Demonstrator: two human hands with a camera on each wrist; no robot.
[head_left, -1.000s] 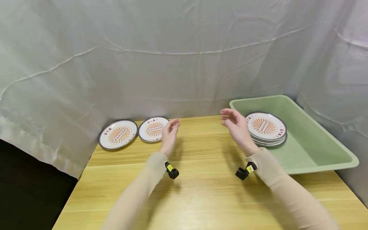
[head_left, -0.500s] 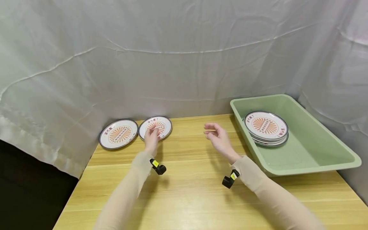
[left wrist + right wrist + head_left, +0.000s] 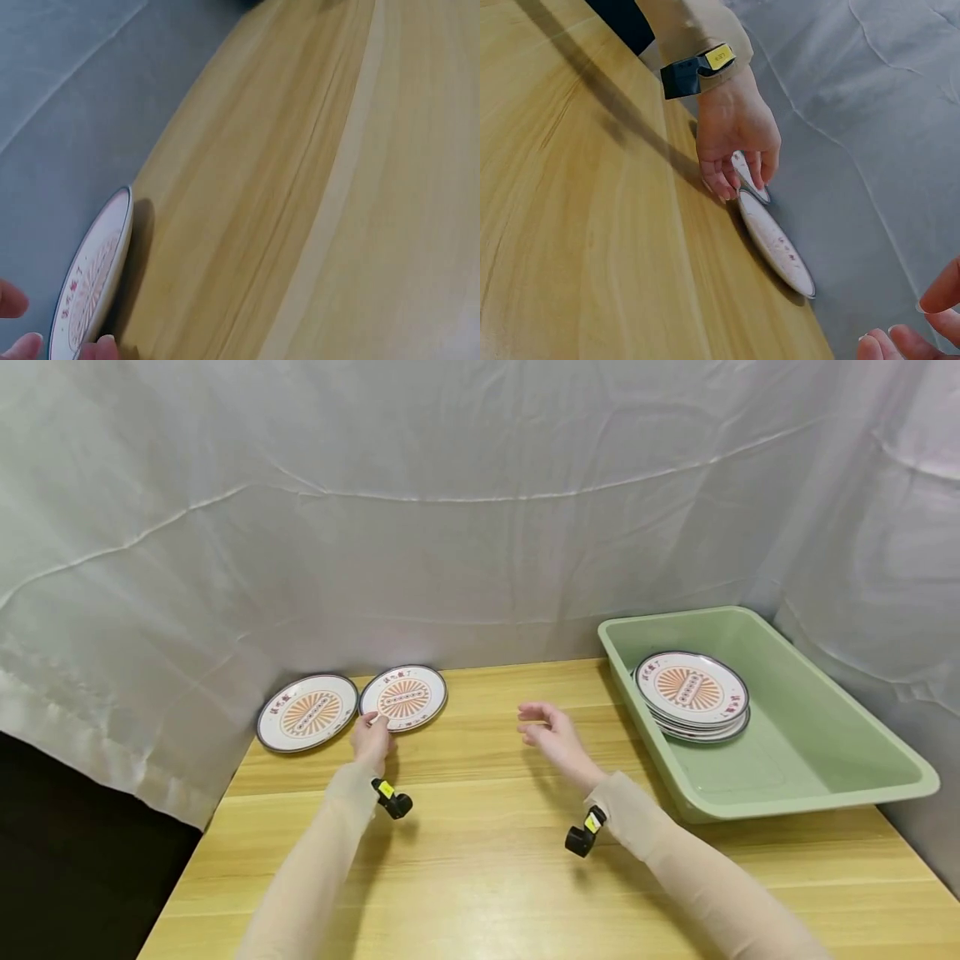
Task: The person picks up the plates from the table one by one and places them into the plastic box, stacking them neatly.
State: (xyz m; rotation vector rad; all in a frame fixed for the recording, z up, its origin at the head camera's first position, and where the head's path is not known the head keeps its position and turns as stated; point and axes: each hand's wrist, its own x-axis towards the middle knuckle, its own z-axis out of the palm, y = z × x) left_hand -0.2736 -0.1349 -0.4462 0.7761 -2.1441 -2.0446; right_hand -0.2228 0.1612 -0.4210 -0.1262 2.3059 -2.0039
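Note:
Two round white plates with dark rims and orange sunburst prints lie side by side at the table's back left: the left plate [image 3: 307, 713] and the right plate [image 3: 403, 697]. My left hand [image 3: 372, 743] is at the near-left rim of the right plate, where the two plates meet. Its fingers are loosely bent and spread apart; in the left wrist view the fingertips [image 3: 97, 349] are close beside that plate [image 3: 90, 277]. Whether they touch it is unclear. My right hand [image 3: 558, 743] hovers over the middle of the table, fingers relaxed, holding nothing.
A green basin [image 3: 825, 718] stands at the right of the wooden table [image 3: 480, 860]. Inside, by its left wall, is a stack of similar plates [image 3: 692, 689]. A grey curtain [image 3: 480, 552] hangs directly behind the table's back edge.
Both hands have moved left. My left hand has crossed past the right plate's face to its near-left rim, and my right hand has come away from the basin toward the table's middle.

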